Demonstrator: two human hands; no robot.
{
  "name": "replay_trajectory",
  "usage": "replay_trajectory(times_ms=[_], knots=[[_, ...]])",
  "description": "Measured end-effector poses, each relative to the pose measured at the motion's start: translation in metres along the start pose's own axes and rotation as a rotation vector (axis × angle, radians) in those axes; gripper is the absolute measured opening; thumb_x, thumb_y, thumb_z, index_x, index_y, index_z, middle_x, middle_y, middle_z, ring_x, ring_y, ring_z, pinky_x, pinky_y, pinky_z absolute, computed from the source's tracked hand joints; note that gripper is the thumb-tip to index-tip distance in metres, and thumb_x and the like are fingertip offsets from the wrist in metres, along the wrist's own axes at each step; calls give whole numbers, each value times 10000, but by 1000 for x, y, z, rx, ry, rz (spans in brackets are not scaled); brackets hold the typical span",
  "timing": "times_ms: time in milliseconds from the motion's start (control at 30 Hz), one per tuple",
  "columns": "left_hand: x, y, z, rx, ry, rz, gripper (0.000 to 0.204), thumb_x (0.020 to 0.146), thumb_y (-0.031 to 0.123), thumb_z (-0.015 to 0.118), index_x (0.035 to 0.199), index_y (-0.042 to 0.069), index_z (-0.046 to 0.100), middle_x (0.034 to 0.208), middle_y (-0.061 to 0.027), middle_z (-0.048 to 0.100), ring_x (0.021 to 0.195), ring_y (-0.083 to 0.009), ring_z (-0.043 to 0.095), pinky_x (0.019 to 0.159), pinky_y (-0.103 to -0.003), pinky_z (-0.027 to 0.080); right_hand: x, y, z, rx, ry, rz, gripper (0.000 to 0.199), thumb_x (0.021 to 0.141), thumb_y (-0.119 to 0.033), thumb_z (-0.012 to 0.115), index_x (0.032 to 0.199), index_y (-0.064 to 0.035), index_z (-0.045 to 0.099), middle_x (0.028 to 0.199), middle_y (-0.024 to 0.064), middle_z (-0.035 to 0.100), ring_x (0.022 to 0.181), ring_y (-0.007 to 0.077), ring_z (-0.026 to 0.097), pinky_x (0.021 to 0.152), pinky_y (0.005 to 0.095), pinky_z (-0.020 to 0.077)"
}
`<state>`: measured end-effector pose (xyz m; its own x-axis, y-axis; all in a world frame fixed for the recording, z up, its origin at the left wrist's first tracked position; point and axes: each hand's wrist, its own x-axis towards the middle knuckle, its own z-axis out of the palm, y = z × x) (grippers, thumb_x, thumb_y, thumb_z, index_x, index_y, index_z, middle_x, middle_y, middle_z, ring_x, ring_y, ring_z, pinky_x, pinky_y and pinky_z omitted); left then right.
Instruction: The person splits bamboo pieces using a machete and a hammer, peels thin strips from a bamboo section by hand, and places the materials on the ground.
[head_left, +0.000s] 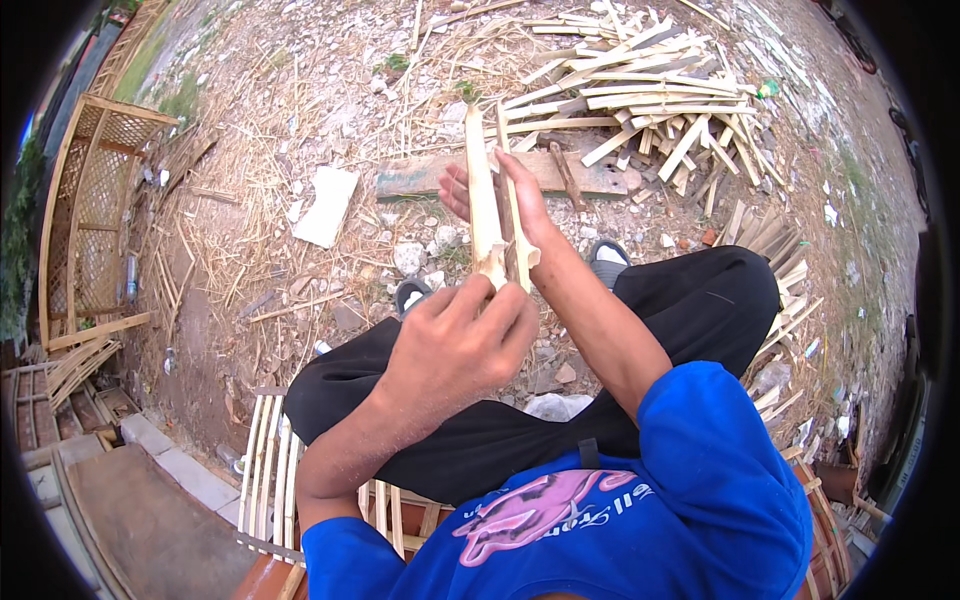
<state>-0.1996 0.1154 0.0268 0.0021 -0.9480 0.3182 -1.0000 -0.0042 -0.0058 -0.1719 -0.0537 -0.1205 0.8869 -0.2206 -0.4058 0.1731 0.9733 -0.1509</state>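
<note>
Two pale lengths of split wood, apparently bamboo, stand lengthwise before me: a wider strip (pixel 481 180) on the left and a narrower, darker-edged strip (pixel 512 215) beside it. Their near ends look ragged, with curled, splintered bits. My left hand (pixel 455 335) is closed on these near ends, fingertips pinching them. Farther up, my right hand (pixel 530 205) wraps round the strips from the right, its thumb along the narrower one and its fingers showing behind the wider one. Whether the two strips are still joined at the near end, I cannot tell.
A big heap of split strips (pixel 660 90) lies at the far right, with more strips (pixel 765 240) by my right knee. Beyond my hands rests a weathered plank (pixel 420 178). A white flat piece (pixel 326 206) lies left of it; a lattice-panelled wooden frame (pixel 100 200) stands far left.
</note>
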Motion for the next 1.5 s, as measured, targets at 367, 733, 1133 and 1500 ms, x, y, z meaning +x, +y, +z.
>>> replay_trajectory(times_ms=[367,733,1133,1500], knots=[[0,-11,-2,-169,-135,-24,413,778,229,706,1183,200,630,855,-1,570,787,-169,602,623,-322,523,-9,-57,-26,-582,100,-418,454,828,1,682,1178,-28,396,928,116,593,698,179,621,560,297,541],[3,-32,-6,-241,-197,-276,433,795,251,723,1207,170,616,890,-71,601,863,-276,610,727,-406,504,12,-340,15,-1257,883,-806,1219,778,-604,696,1469,117,-3,1437,296,364,1221,404,499,1042,474,395],[4,-26,12,-317,-431,-259,510,833,298,688,1296,143,539,964,-112,607,901,-320,609,782,-431,497,-153,-228,10,-2166,153,-274,574,883,-319,685,1361,-84,470,1089,152,676,975,237,653,834,360,504],[0,-39,50,-352,-444,-215,454,818,212,694,1246,152,559,926,-128,662,867,-325,659,737,-438,520,-127,-131,-22,-2458,-235,51,593,801,-185,716,1335,-79,481,1056,189,673,992,350,639,857,430,500]])
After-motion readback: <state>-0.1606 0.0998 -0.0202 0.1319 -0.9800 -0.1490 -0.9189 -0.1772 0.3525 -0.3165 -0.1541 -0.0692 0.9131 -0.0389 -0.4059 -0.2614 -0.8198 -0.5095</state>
